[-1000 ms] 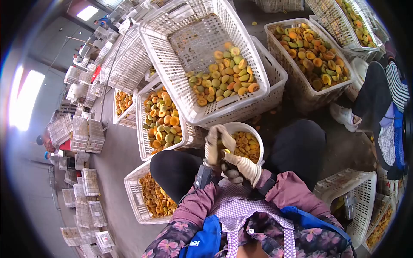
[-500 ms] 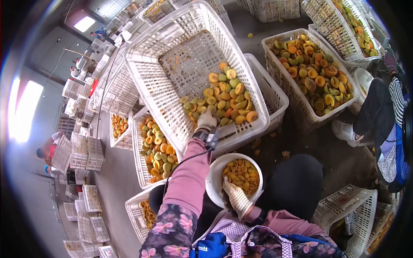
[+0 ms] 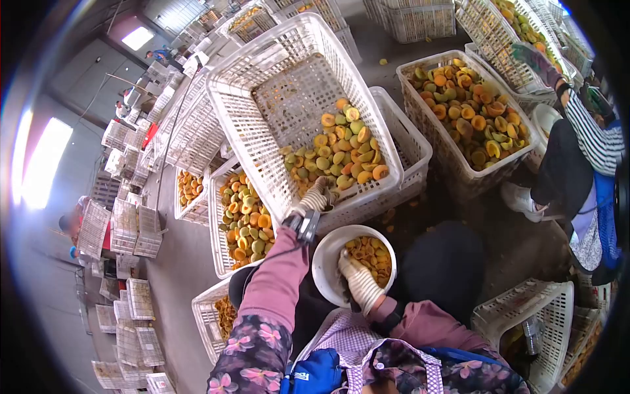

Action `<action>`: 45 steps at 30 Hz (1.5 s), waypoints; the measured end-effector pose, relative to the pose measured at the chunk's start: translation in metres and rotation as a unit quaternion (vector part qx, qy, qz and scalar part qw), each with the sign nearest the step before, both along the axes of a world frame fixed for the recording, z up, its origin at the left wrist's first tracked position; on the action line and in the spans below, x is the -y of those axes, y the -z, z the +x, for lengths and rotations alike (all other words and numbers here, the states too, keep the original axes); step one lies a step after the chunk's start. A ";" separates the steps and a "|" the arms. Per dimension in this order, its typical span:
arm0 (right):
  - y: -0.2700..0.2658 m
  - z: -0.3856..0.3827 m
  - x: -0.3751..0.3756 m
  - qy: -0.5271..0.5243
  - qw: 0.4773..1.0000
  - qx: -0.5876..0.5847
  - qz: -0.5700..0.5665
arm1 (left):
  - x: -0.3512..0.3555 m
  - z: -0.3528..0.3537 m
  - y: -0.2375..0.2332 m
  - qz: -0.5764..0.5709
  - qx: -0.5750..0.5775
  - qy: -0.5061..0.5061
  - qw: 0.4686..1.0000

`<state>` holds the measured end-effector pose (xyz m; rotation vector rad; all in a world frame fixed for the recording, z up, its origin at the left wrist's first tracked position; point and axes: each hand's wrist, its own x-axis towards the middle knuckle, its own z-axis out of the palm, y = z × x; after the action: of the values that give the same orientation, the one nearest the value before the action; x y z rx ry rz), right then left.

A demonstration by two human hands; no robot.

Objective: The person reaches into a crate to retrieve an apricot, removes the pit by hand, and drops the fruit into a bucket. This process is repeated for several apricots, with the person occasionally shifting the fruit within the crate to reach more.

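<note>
My left hand (image 3: 317,197), in a pale knit glove, is at the near edge of a tilted white plastic crate (image 3: 230,102), beside a heap of apricot halves (image 3: 338,154). Its fingers are curled; whatever they hold is hidden. My right hand (image 3: 359,279), also gloved, hangs over a white bucket (image 3: 321,272) between my knees. Closed fingers point down at its left inner side, and their contents cannot be made out. Orange apricot pieces (image 3: 371,257) lie in the bucket.
A full crate of apricot halves (image 3: 459,118) stands to the right, another (image 3: 243,217) to the left. A second crate (image 3: 417,144) sits under the tilted one. At right a co-worker in a striped sleeve (image 3: 594,131) sits close. An overturned crate (image 3: 551,308) lies lower right.
My left hand has drawn back from the apricot heap toward the crate's near edge. My right hand has shifted slightly up and left over the bucket. The co-worker's arm has reached toward the upper crate.
</note>
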<state>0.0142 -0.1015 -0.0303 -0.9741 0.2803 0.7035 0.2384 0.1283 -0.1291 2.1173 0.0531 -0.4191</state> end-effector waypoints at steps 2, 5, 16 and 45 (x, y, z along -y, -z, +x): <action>0.002 0.006 0.012 0.060 0.997 0.040 -0.024 | 0.079 -0.064 -0.108 -0.245 0.102 -0.092 0.960; -0.024 0.014 0.024 0.092 0.984 0.128 -0.086 | 0.127 -0.142 -0.162 -0.293 0.101 -0.077 0.948; -0.019 0.002 0.023 -0.014 0.923 0.268 -0.275 | 0.156 -0.206 -0.147 -0.423 0.068 -0.255 0.867; -0.010 -0.026 0.003 -0.139 0.989 0.046 -0.021 | 0.125 -0.198 -0.157 -0.357 -0.001 0.005 0.934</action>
<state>-0.0117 -0.1048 -0.0198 -1.0956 0.0777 0.9057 0.0403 0.0030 0.0281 1.3973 -0.0975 -0.3731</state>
